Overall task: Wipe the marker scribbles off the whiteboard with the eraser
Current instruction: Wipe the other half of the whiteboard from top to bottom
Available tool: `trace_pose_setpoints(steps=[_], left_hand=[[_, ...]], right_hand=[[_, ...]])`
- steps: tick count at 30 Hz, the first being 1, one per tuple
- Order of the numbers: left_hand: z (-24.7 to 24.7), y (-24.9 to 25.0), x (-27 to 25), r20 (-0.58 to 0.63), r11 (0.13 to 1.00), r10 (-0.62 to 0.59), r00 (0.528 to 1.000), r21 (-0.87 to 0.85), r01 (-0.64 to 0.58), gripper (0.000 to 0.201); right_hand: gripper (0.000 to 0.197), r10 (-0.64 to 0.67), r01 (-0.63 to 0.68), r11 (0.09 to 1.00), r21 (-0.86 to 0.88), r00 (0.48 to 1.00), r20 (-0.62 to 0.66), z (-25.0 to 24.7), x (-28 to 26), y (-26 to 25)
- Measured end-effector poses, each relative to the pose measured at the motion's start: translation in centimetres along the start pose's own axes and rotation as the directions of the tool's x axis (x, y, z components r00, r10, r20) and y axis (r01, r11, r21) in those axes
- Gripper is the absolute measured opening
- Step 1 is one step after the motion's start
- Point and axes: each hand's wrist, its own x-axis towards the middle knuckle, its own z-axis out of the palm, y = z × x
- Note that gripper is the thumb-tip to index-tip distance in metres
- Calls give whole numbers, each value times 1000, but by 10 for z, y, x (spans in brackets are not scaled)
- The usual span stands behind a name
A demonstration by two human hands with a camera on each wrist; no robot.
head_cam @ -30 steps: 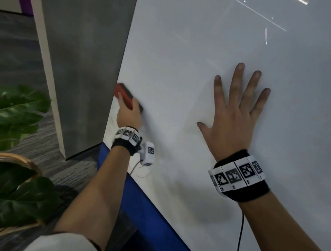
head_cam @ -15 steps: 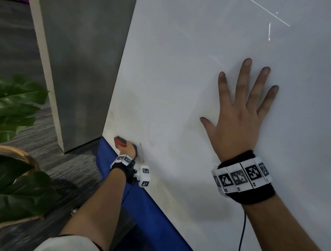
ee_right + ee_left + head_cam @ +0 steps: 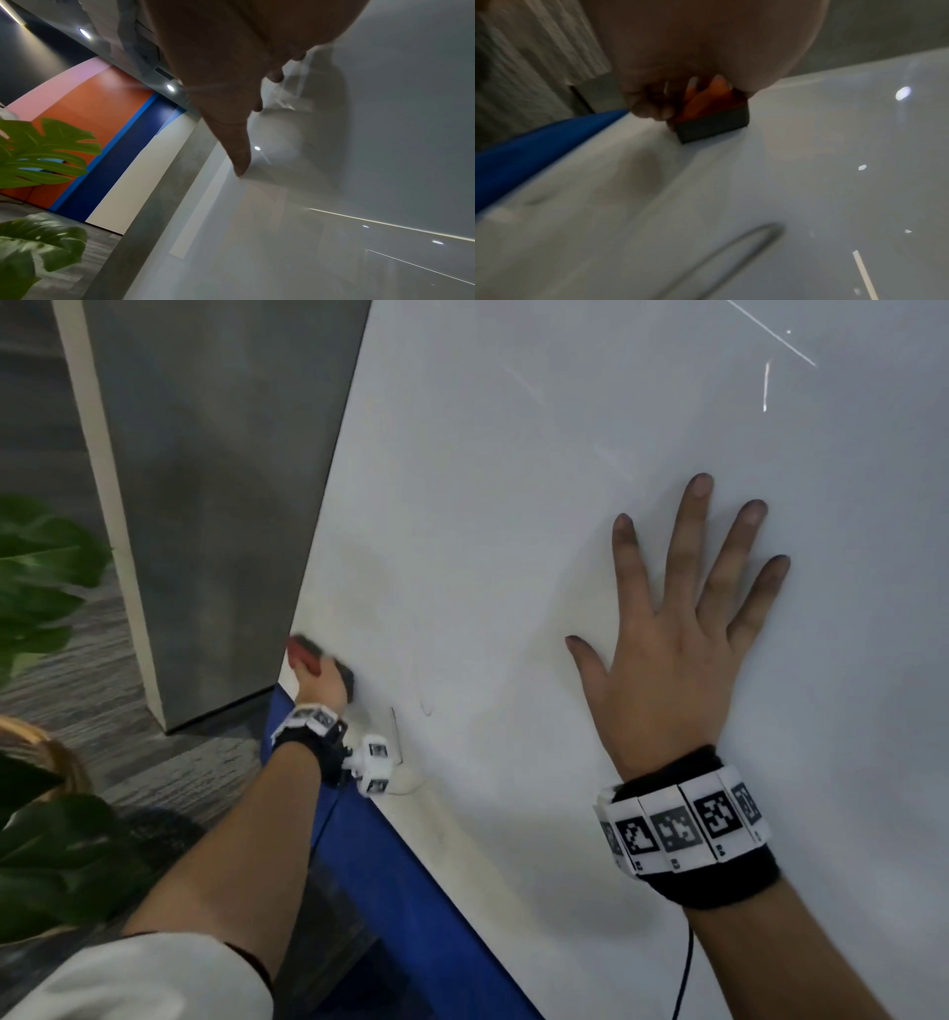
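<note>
Left hand [image 3: 319, 683] wrapped round the red-backed eraser [image 3: 712, 115], dark felt flat against the whiteboard [image 3: 513, 505] near its lower left corner. Faint leftover strokes [image 3: 395, 737], hard to read through blur, just right of and below the eraser, long axis running up-down. Right hand [image 3: 678, 629] spread flat on the board, well apart, farther from them.

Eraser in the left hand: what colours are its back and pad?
Orange-red back, dark grey pad on the block eraser; clearest in left wrist view.

Grey pillar [image 3: 205, 505], striped carpet [image 3: 61, 690], leafy plant [image 3: 46, 577], orange-and-blue wall [image 3: 102, 130].
</note>
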Motion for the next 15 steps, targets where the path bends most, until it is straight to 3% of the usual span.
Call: trace_pose_setpoints(steps=[2, 4, 8, 11, 13, 15], left_hand=[[1, -52, 2, 79, 985, -143, 987, 112, 134, 65], [5, -91, -5, 125, 972, -199, 972, 149, 180, 66], [17, -76, -53, 85, 966, -136, 987, 233, 114, 70], [17, -27, -81, 32, 942, 176, 984, 284, -178, 70], [19, 3, -101, 40, 872, 447, 894, 203, -445, 71], [27, 27, -124, 53, 750, 643, 764, 160, -642, 74]], right_hand=[[98, 1, -1, 1000, 3, 1000, -5, 1, -1, -2], [97, 3, -3, 1000, 2, 1000, -3, 2, -2, -4], [94, -7, 7, 1000, 1, 1000, 9, 5, -5, -7], [92, -15, 16, 1000, -4, 1000, 14, 6, -7, -8], [90, -22, 22, 1000, -15, 1000, 16, 7, -8, -10], [88, -43, 43, 999, -9, 999, 11, 8, -11, -10]])
